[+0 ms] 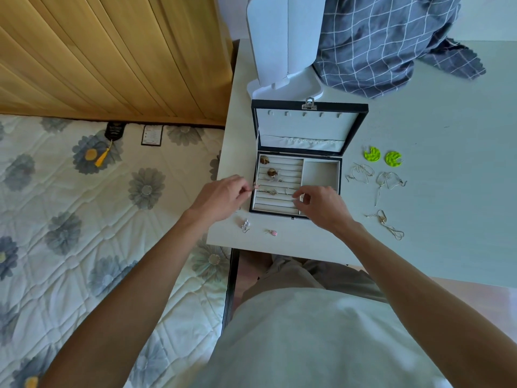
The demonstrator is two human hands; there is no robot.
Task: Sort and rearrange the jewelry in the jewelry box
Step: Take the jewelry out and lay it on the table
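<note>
A black jewelry box [353, 127] stands open on the white table, its lid up. The left part has padded ring rolls holding two brown earrings [268, 167] and some thin gold pieces [270, 192]. An empty grey compartment [320, 173] is on the right. My left hand [223, 196] is at the box's left edge and pinches a small pink-tipped piece. My right hand [319, 201] hovers over the box's front right, fingers curled and pinched on something tiny that I cannot make out.
Two green disc earrings [382, 156], silver wire earrings [375, 176] and a chain piece [387, 224] lie right of the box. A small silver earring [245, 226] and a pink charm [273, 233] lie by the table's front edge. A white stand [282, 43] and checked cloth [389, 40] are behind. A bed is to the left.
</note>
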